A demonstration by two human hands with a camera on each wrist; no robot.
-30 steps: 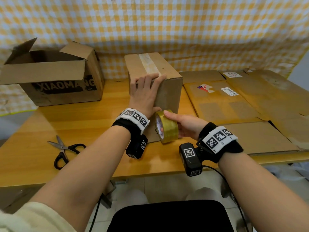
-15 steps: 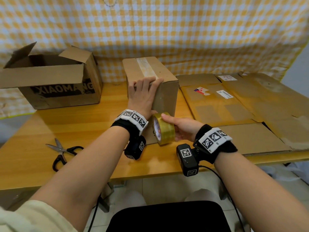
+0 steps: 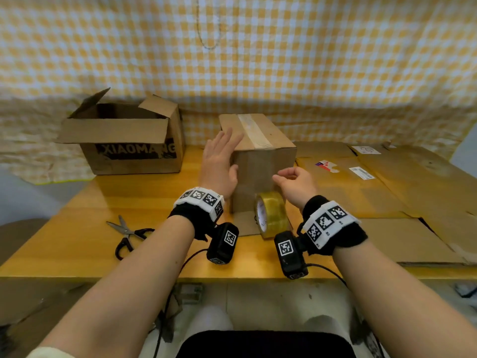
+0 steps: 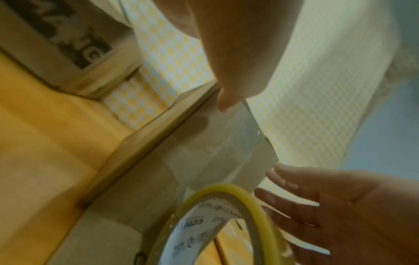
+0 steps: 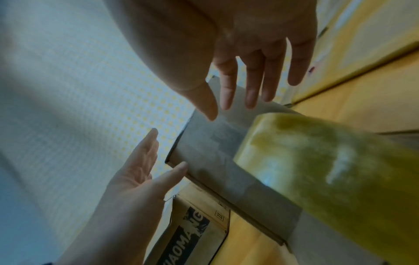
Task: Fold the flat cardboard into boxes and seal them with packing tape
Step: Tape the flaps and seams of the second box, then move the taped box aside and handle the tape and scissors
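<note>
Change came first in the hands: half a second before, the left hand (image 3: 219,161) had lain flat on the near top edge of the taped box (image 3: 258,153) while the right hand (image 3: 296,184) gripped the tape roll (image 3: 271,215) against the box front. Now both had let go. The left hand stood spread, fingers straight, beside the box's left corner, its thumb just touching the near face; the right hand hovered off the right front edge with fingers loosely curled, holding nothing. The roll stood on edge by itself on the worktop (image 3: 77,244), against the foot of the box, and the left wrist view showed a clear strip still running from it up the box front. That suggested the strip had been laid but not yet cut, so I judged the scissors (image 3: 126,233), lying well to the left, were the likely next need. Counted from largest down: one worktop; several flattened cardboard sheets (image 3: 374,192) overlapping on the right, at least three, though their edges ran together too much for a firm count; one open printed box (image 3: 129,140) at back left; one taped box at centre; two hands; one tape roll; one pair of scissors.
</note>
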